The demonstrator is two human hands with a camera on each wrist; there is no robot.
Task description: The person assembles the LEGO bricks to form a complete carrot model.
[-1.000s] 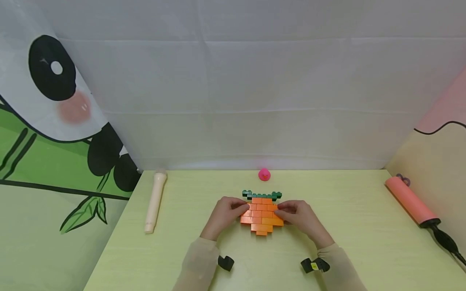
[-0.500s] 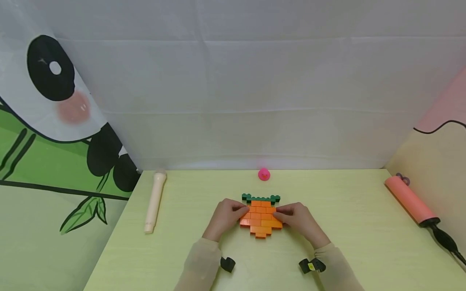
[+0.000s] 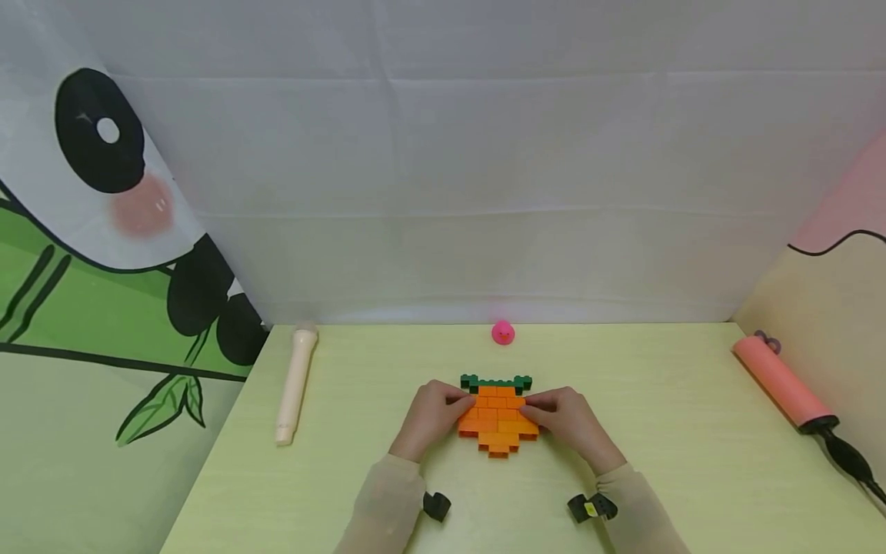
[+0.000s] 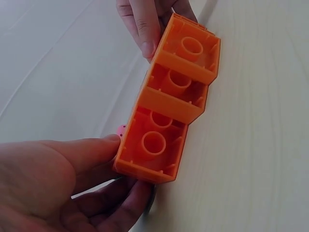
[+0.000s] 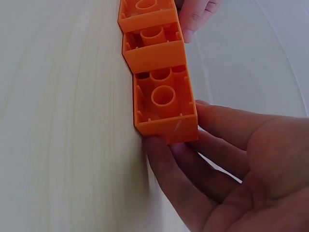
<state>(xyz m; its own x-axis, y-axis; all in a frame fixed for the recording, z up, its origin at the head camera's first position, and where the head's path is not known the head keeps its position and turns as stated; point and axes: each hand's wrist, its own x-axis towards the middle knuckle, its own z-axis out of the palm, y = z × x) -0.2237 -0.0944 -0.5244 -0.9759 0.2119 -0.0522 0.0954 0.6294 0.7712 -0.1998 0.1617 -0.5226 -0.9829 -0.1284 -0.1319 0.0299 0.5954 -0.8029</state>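
Observation:
A carrot-shaped model built of toy bricks (image 3: 497, 422) is held between two hands in the middle of the table. Its orange rows step down to a narrow tip facing the person, with a green brick top (image 3: 495, 382) at the far end. The left hand (image 3: 431, 419) pinches its left side, thumb on the upper face. On the right side the right hand (image 3: 569, 422) grips it the same way. Both wrist views look into the hollow undersides of the orange bricks (image 4: 153, 143), with their round tubes showing. Fingers curl beneath the model's edge in the right wrist view.
Behind the model, a pink rubber duck (image 3: 503, 332) sits near the table's back edge. A cream-coloured stick (image 3: 296, 385) lies at the left. Along the right edge lies a salmon-pink cylinder (image 3: 784, 382) with a black handle and cord. A white sheet (image 3: 484, 192) hangs behind the table.
Both hands have brought the brick model slightly toward the person, and its green far end has tipped to show more studs edge-on. Hands keep their hold throughout.

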